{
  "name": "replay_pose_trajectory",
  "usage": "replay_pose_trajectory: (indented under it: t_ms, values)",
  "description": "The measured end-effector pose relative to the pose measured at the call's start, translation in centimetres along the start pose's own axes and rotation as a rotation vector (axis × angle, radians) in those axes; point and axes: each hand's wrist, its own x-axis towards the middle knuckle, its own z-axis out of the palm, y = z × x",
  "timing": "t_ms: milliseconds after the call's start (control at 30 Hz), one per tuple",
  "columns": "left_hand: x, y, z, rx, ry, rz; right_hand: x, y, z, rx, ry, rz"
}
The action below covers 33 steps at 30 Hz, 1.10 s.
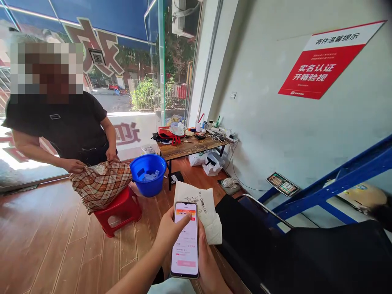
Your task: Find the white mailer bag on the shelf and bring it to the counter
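A smartphone (185, 253) with a lit white and pink screen stands tilted up in front of me. My left hand (168, 228) grips its left edge, the thumb lying over the upper screen. Along the phone's right edge, my right hand (206, 255) is wrapped with its fingers partly hidden behind. A white mailing pouch (211, 218) with printed text and a barcode sticks out behind the phone, against the right fingers. Which hand bears the pouch cannot be made out.
At left a person (58, 126) handles a plaid cloth bag (101, 183) on a red stool (118, 212). Beside it stands a blue bucket (150, 190). A cluttered wooden table (183, 152) is by the window. A black seat (330, 257) and blue frame (333, 183) lie right.
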Motion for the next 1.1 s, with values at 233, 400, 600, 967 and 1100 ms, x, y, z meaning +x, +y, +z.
replay_pose_trajectory:
  t_ms: [233,400,600,967,1100]
  values:
    - [7.1,1.5,0.4,-0.082,-0.013,0.019,6.7,-3.2,1.0,0.028,-0.06,0.033]
    - [13.8,3.3,-0.5,-0.244,-0.07,0.005,13.1,-4.5,1.9,0.042,-0.042,-0.002]
    - [22.8,6.1,-2.3,-0.267,-0.123,-0.017,21.8,-6.0,3.3,0.054,-0.072,-0.031]
    - [33.8,10.4,-5.8,-0.21,-0.143,-0.059,33.5,-6.7,6.8,0.112,-0.011,-0.043]
    - [35.7,10.7,-6.5,-0.237,-0.118,-0.099,35.5,-6.9,7.4,0.122,0.001,-0.007]
